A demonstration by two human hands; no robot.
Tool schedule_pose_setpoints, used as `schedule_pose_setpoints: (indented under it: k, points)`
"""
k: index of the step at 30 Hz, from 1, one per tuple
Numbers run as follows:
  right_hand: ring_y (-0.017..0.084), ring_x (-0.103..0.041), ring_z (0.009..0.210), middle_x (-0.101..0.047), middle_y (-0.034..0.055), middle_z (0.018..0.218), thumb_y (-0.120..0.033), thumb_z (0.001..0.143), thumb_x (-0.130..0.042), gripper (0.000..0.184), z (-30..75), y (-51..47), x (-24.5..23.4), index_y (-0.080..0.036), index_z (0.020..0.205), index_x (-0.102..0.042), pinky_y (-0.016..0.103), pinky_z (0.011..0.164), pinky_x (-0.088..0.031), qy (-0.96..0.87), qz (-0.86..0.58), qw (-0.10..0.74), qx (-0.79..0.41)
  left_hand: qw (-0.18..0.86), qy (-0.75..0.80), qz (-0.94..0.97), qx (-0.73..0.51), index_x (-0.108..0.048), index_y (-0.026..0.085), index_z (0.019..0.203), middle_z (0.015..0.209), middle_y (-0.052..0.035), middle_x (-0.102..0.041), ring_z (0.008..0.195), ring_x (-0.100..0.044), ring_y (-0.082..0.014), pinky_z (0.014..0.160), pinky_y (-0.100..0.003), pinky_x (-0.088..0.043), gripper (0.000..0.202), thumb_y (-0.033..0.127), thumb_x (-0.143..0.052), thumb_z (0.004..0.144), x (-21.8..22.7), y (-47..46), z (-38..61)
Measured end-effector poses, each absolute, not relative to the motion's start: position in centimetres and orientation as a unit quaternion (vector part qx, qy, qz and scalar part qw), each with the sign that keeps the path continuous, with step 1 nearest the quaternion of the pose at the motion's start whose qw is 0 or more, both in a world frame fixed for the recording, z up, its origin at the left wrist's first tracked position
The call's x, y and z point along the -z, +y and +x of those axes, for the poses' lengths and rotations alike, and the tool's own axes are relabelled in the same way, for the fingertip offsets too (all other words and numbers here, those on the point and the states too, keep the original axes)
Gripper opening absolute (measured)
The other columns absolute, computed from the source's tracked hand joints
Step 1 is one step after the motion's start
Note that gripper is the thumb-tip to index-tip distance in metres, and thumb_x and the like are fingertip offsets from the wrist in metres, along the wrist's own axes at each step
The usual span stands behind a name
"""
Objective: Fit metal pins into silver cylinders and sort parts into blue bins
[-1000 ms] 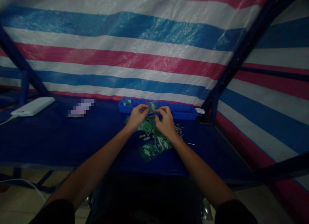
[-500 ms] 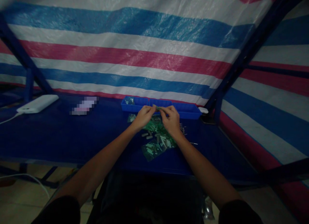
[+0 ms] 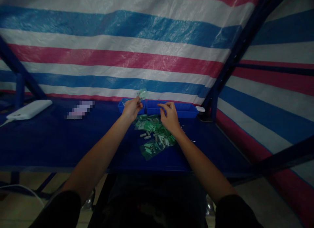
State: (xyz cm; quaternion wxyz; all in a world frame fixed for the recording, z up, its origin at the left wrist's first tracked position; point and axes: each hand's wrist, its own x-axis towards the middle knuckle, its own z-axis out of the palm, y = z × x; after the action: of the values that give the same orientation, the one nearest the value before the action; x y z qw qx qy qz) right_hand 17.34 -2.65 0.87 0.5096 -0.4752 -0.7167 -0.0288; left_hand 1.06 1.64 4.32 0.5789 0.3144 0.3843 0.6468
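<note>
My left hand [image 3: 131, 108] is raised over the left end of a blue tray [image 3: 183, 110] and pinches a small clear plastic bag [image 3: 142, 93] between its fingertips. To its right, my right hand [image 3: 168, 116] hovers above a heap of small green bags [image 3: 153, 136] on the dark blue table [image 3: 61, 139]; its fingers are curled loosely and hold nothing that I can see. Several small metal cylinders [image 3: 144, 135] lie loose among the green bags.
A white power bank [image 3: 28, 109] with a cable lies at the table's far left. A blurred pale object [image 3: 79, 109] sits behind the middle left. A striped tarpaulin [image 3: 137, 51] hangs behind and to the right, held by dark blue frame bars [image 3: 233, 54].
The two hands were together on one small bag over the tray. Now they have parted: the left hand lifted the bag up and left, the right hand let go.
</note>
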Motion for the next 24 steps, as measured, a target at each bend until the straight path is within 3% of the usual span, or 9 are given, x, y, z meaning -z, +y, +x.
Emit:
schedule_pose_setpoints:
  k: [5, 8, 12, 14, 16, 20, 24]
  points:
    - [0.02, -0.052, 0.083, -0.061, 0.0062, 0.084, -0.017, 0.083, -0.04, 0.027, 17.3, -2.4, -0.5, -0.018, 0.095, -0.064, 0.033, 0.08, -0.039, -0.759, -0.482, 0.437, 0.016, 0.591, 0.457, 0.358, -0.56, -0.052, 0.012, 0.076, 0.052, -0.0034, -0.056, 0.04, -0.048, -0.0075, 0.041, -0.017, -0.041, 0.031, 0.04, -0.043, 0.087, -3.6, 2.7, -0.5]
    - [0.02, -0.053, 0.083, -0.064, 0.0065, 0.09, -0.018, 0.083, -0.041, 0.027, 17.5, -2.0, 0.3, -0.018, 0.099, -0.063, 0.033, 0.079, -0.039, -0.774, -0.499, 0.389, 0.01, 0.528, 0.482, 0.494, -0.495, -0.056, 0.012, 0.083, 0.062, -0.0062, -0.061, 0.042, -0.051, -0.0102, 0.044, -0.022, -0.043, 0.029, 0.04, -0.048, 0.084, -2.6, 1.8, -0.3]
    - [0.02, -0.054, 0.083, -0.065, 0.0075, 0.093, -0.015, 0.081, -0.042, 0.029, 17.8, -1.5, 0.9, -0.017, 0.103, -0.061, 0.033, 0.078, -0.039, -0.783, -0.511, 0.355, 0.008, 0.245, 0.48, 0.751, -0.381, -0.064, 0.017, 0.089, 0.072, -0.0045, -0.063, 0.061, -0.058, -0.0153, 0.06, -0.025, -0.045, 0.021, 0.03, -0.059, 0.073, -0.9, 1.0, 1.2]
    - [0.019, -0.054, 0.079, -0.065, 0.0066, 0.089, -0.016, 0.081, -0.043, 0.029, 17.8, -1.4, 0.9, -0.017, 0.102, -0.061, 0.032, 0.076, -0.039, -0.784, -0.508, 0.356, 0.006, 0.107, 0.482, 0.808, -0.321, -0.065, 0.019, 0.091, 0.076, -0.0049, -0.064, 0.073, -0.059, -0.0189, 0.067, -0.026, -0.044, 0.023, 0.028, -0.062, 0.069, -0.3, 1.0, 1.8]
    - [0.018, -0.055, 0.076, -0.065, 0.0053, 0.083, -0.017, 0.08, -0.044, 0.027, 17.7, -1.5, 0.7, -0.018, 0.1, -0.063, 0.031, 0.075, -0.039, -0.783, -0.504, 0.364, 0.006, 0.033, 0.501, 0.822, -0.271, -0.065, 0.021, 0.091, 0.078, -0.006, -0.064, 0.076, -0.059, -0.0209, 0.068, -0.027, -0.043, 0.023, 0.029, -0.06, 0.07, -0.1, 1.1, 2.2]
    - [0.017, -0.054, 0.064, -0.063, 0.0038, 0.068, -0.032, 0.081, -0.048, 0.022, 17.4, -1.8, 0.4, -0.02, 0.076, -0.066, 0.028, 0.066, -0.038, -0.716, -0.57, 0.402, -0.023, -0.025, 0.524, 0.817, -0.238, -0.065, 0.021, 0.084, 0.081, -0.0069, -0.064, 0.075, -0.059, -0.0218, 0.063, -0.027, -0.041, 0.017, 0.027, -0.052, 0.076, -0.7, 0.9, 2.4]
    - [0.016, -0.052, 0.051, -0.054, 0.0023, 0.047, -0.057, 0.081, -0.038, 0.052, 17.6, -1.8, 0.1, -0.019, 0.052, -0.059, 0.027, 0.058, -0.037, -0.629, -0.61, 0.456, -0.156, -0.02, 0.514, 0.793, -0.326, -0.061, 0.02, 0.089, 0.072, -0.0035, -0.063, 0.068, -0.058, -0.0186, 0.06, -0.025, -0.038, 0.017, 0.026, -0.048, 0.081, -1.1, -0.6, 2.6]
